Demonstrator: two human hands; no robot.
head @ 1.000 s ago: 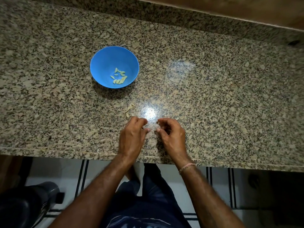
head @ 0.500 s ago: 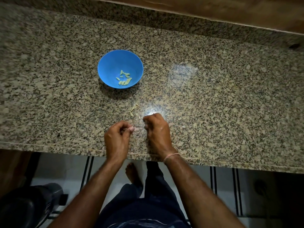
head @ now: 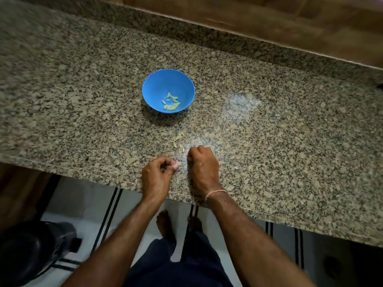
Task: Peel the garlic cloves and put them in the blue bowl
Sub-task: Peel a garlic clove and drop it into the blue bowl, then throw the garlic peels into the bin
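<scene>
A blue bowl point(head: 160, 84) stands on the granite counter point(head: 279, 146) and holds several peeled greenish garlic cloves point(head: 171, 102). A small heap of dry peels and bits point(head: 178, 139) lies between the bowl and my hands. My left hand point(head: 156, 176) hovers near the front edge with thumb and fingers pinched on a small pale piece, apparently a garlic clove. My right hand point(head: 203, 166) sits just right of it, fingers curled down onto the counter beside the peels. Its fingertips are hidden, so I cannot tell what it holds.
The counter's front edge point(head: 83, 170) runs just below my wrists. A raised granite ledge and a wooden wall point(head: 269, 21) close off the back. A dark round object point(head: 31, 251) stands on the tiled floor at lower left.
My hands were together, working one piece between them; they have come apart. The right hand went forward to the peels and the left drew back a little.
</scene>
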